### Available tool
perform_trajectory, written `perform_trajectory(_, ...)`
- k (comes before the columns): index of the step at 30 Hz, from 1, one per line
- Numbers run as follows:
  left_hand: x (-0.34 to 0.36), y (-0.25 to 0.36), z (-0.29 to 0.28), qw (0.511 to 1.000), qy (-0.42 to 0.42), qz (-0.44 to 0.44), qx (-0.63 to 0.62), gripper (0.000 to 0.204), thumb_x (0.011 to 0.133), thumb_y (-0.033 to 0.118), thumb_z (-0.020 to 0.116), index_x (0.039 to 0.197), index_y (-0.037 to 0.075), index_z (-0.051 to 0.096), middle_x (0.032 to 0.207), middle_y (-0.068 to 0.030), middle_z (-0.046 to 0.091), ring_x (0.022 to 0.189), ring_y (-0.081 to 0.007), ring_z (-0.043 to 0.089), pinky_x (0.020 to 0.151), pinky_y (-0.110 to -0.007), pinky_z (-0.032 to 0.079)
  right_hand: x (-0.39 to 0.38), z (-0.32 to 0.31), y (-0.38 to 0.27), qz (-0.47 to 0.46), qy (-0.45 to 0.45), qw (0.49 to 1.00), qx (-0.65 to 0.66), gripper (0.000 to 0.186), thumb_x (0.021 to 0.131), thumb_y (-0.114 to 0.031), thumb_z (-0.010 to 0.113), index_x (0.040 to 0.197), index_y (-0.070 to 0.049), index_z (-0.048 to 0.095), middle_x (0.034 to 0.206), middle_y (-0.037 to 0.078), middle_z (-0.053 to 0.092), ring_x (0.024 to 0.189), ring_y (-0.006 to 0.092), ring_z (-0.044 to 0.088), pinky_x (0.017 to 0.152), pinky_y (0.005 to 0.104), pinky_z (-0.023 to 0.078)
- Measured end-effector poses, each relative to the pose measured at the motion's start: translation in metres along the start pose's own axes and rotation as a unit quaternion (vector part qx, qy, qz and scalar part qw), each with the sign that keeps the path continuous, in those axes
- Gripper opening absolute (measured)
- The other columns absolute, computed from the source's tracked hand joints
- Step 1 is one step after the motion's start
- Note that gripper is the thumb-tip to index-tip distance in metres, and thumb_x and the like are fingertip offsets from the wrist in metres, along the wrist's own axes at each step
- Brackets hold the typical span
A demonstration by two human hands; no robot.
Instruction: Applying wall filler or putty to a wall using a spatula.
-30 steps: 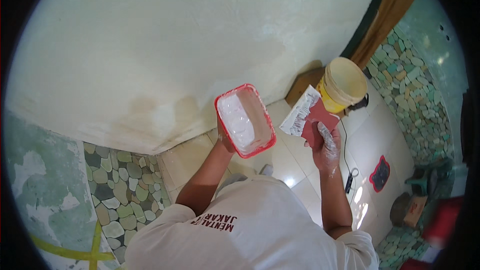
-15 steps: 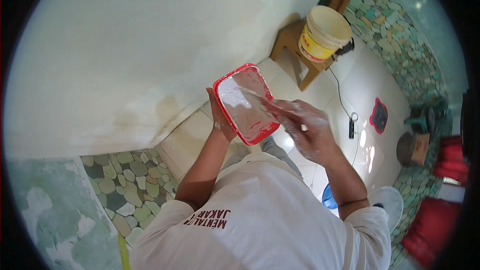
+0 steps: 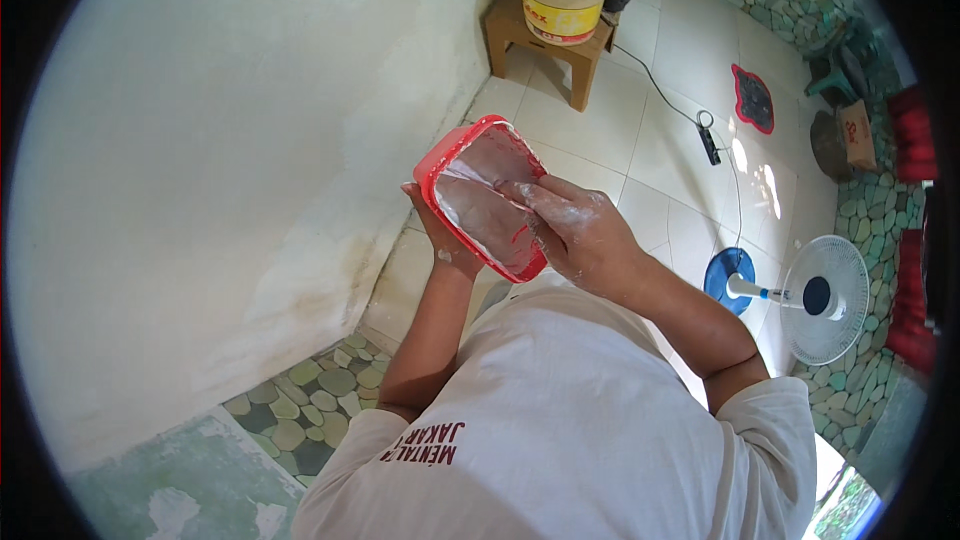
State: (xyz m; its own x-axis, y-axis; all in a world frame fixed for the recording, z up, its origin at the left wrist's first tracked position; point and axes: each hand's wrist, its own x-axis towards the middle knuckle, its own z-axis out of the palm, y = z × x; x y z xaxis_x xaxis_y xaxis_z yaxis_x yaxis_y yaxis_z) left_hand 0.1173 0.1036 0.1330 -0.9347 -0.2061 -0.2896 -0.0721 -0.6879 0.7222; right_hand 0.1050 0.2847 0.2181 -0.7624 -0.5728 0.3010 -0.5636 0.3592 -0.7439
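Observation:
My left hand (image 3: 447, 240) is closed around the underside and side of a red plastic tub (image 3: 432, 168), holding it tilted in front of my chest. Wet white paste (image 3: 480, 210) coats its inside, and smears run along the rim. My right hand (image 3: 585, 235), spotted with the same paste, reaches over the tub's right rim. Its fingers pinch a thin, paste-covered putty knife (image 3: 480, 179), seen nearly edge-on inside the tub. Most of the handle is hidden by my fingers.
A pale wall (image 3: 260, 140) rises on the left. Ahead, a bucket (image 3: 562, 0) stands on a wooden stool (image 3: 530, 35). A cable runs to a black power strip (image 3: 708, 146) on the tiles. At right stands a fan (image 3: 825, 298) with a blue base; a red-edged mat (image 3: 753, 100) lies beyond.
My view has swung to the right, bringing the fan into sight. The putty knife has turned from flat-on to nearly edge-on in the tub, and the tub is tilted more.

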Motion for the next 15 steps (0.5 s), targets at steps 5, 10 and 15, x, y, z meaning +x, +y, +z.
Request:
perform_trajectory(5, 0.009, -0.016, 0.01, 0.999, -0.044, -0.004, -0.012, 0.1, 0.077, 0.086, 0.041, 0.145, 0.012, 0.036, 0.143, -0.0123, 0.042, 0.129, -0.032, 0.043, 0.106, -0.049, 0.04, -0.014, -0.02, 0.005, 0.036, 0.009, 0.999, 0.038, 0.04, 0.084, 0.006, 0.061, 0.122, -0.004, 0.059, 0.102, 0.018, 0.064, 0.086, 0.0375, 0.065, 0.073, 0.0411, 0.055)
perform_trajectory(10, 0.018, -0.036, 0.021, 0.993, -0.067, -0.046, -0.091, 0.1, 0.077, 0.086, 0.041, 0.146, 0.012, 0.034, 0.145, -0.0115, 0.04, 0.13, -0.0321, 0.042, 0.107, -0.048, 0.039, -0.026, -0.038, 0.018, 0.092, 0.018, 0.988, 0.125, 0.033, 0.09, 0.001, 0.058, 0.123, 0.001, 0.058, 0.113, 0.017, 0.065, 0.093, 0.0286, 0.067, 0.081, 0.0337, 0.054)
perform_trajectory(15, 0.02, -0.047, 0.033, 0.994, -0.061, -0.034, -0.079, 0.101, 0.077, 0.086, 0.039, 0.147, 0.013, 0.034, 0.147, -0.0094, 0.038, 0.132, -0.0305, 0.04, 0.11, -0.047, 0.036, -0.036, -0.05, 0.027, 0.141, 0.017, 0.971, 0.191, 0.031, 0.094, -0.003, 0.057, 0.124, 0.004, 0.056, 0.109, 0.014, 0.066, 0.092, 0.018, 0.065, 0.082, 0.0298, 0.052)
